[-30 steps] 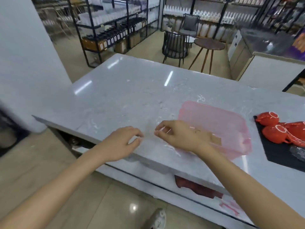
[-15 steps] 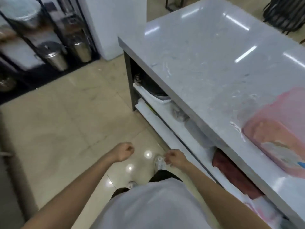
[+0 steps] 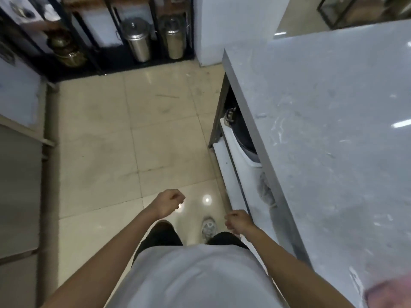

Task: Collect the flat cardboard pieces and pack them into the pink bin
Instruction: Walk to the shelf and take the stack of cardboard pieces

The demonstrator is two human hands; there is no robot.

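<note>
Floor (image 3: 115, 134): pale glossy tiles filling the middle of the view, with a bright light spot just ahead of the hands.
Counter (image 3: 333, 134): grey marble top along the right side, with an open shelf under its near edge holding white and dark items too blurred to name.
Person: white shirt and dark trousers seen from above, standing beside the counter; both bare forearms reach forward over the floor.
Rack (image 3: 93, 34): black frame at the far end of the floor, holding 2 metal cans (image 3: 138, 38) side by side.
Pink bin (image 3: 387, 294): only a blurred corner shows at the bottom right, on the counter top.
Cardboard pieces: cannot tell where they are.
Left hand (image 3: 170, 204): fingers curled into a loose fist, holding nothing.
Right hand (image 3: 238, 222): fingers curled in, holding nothing, just beside the counter edge.
Shoe (image 3: 208, 227): 1 pale trainer on the tiles between the hands.
</note>
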